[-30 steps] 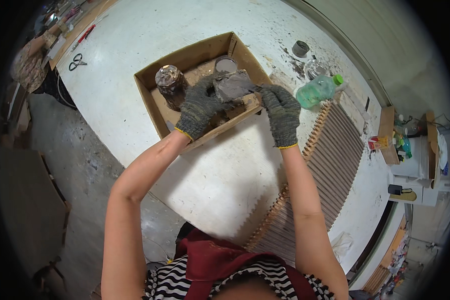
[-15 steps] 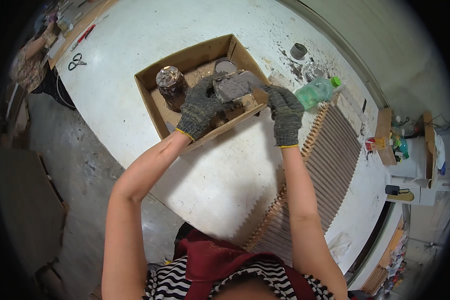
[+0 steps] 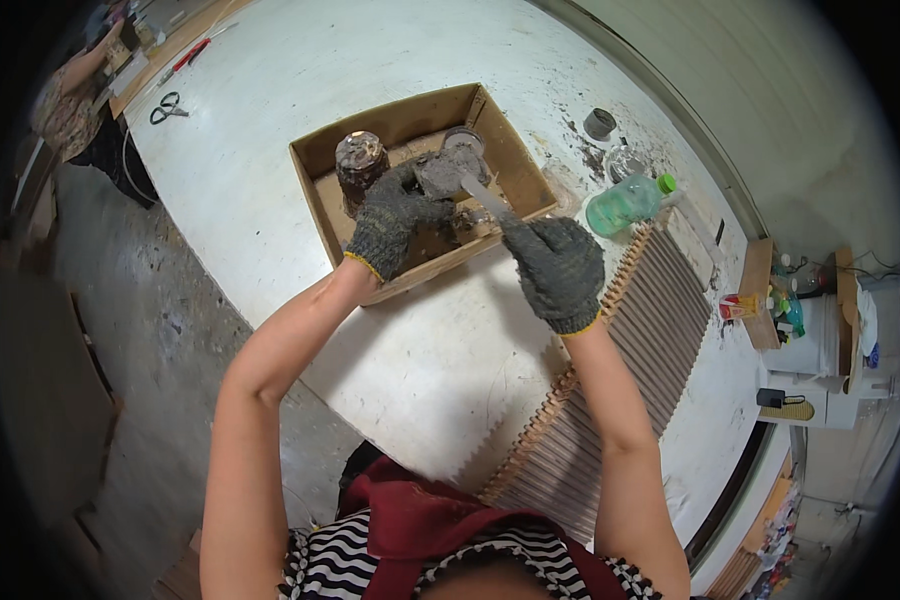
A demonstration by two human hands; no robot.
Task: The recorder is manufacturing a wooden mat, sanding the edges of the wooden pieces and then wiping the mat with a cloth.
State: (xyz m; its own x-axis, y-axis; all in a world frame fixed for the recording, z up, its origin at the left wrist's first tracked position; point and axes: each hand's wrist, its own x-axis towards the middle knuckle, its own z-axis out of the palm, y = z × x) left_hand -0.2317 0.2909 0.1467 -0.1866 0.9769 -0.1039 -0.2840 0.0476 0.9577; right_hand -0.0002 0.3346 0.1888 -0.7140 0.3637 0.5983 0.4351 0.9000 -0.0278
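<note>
My left hand (image 3: 388, 222), in a dark knitted glove, is closed round a piece coated in grey paste (image 3: 438, 176) above a cardboard box (image 3: 313, 195). The piece under the paste is hidden. My right hand (image 3: 560, 268), gloved alike, grips a flat-bladed spatula (image 3: 484, 195), its tip touching the paste. Inside the box, left of my left hand, stands a dark, paste-smeared jar-like container (image 3: 361, 160). Behind the paste-coated piece is a round grey-smeared tub or lid (image 3: 464, 140), partly covered.
Right of the box lies a green-capped bottle (image 3: 625, 205), with a small grey cup (image 3: 599, 124) beyond. A ridged row of brown strips (image 3: 640, 350) runs along the white table (image 3: 440, 350). Scissors (image 3: 169, 108) and a red-handled tool (image 3: 190, 55) lie far left, near another person (image 3: 75, 110).
My right hand has drawn back towards me and slightly left, so the spatula blade now shows. My left hand still holds the paste-coated piece. The whole view has shifted slightly.
</note>
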